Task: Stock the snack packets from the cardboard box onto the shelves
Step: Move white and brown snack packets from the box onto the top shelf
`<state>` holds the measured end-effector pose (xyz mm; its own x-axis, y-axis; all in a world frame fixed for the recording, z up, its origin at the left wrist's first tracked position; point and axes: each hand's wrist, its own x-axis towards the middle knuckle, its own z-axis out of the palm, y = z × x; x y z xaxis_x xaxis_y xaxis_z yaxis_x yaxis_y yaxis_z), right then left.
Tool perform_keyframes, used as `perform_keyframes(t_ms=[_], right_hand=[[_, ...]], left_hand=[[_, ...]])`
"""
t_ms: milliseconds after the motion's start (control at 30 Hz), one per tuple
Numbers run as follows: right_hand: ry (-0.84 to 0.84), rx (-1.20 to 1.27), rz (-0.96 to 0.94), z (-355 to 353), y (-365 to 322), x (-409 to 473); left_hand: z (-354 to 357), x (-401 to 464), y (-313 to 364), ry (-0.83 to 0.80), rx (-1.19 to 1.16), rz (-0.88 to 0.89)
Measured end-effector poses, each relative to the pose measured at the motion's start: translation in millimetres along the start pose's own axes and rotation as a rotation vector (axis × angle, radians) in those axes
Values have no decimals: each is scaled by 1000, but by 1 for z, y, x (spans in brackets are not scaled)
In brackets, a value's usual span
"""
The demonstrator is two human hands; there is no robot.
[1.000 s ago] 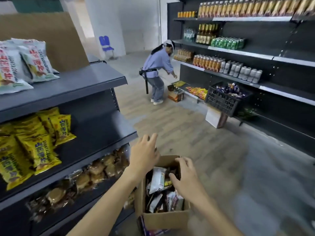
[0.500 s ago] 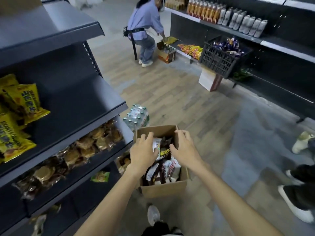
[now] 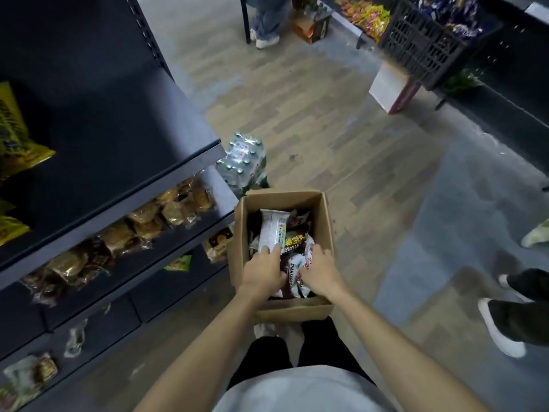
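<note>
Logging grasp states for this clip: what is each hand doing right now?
Left hand: in the cardboard box, fingers on the white packet; grip cannot be told.
Right hand: in the box among the packets; grip cannot be told.

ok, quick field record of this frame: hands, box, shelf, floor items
left hand: inside box, fingers on the white packet
right hand: inside box, on the brown-and-white packets; grip unclear
cardboard box: open, on floor beside shelf, packets inside
shelf: wrapped pastries on the tier near the box, yellow bags one tier up
floor: shrink-wrapped bottle pack behind box
stocked this frame: nothing lifted yet
</note>
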<state>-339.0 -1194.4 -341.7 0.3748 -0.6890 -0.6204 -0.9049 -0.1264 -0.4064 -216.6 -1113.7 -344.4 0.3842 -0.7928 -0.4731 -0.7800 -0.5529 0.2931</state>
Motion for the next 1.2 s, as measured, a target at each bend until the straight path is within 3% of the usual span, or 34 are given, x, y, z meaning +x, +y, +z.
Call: perform_keyframes(t_ms=[233, 400, 600, 833, 1033, 1200], right_hand=[[-287, 45, 221, 39, 19, 45], [-357, 71, 340, 50, 20, 82], [-256, 133, 296, 78, 18, 108], [-84, 102, 351, 106, 18, 128], [225, 69, 286, 113, 22, 140], [309, 95, 129, 94, 23, 138]], left_hand=[[52, 37, 7, -209, -16, -103], [79, 72, 3, -152, 33, -169], [98, 106, -8, 45, 29, -233], [113, 139, -24, 146, 93, -203], [102, 145, -28, 201, -130, -144], [71, 129, -14, 272, -203, -96]])
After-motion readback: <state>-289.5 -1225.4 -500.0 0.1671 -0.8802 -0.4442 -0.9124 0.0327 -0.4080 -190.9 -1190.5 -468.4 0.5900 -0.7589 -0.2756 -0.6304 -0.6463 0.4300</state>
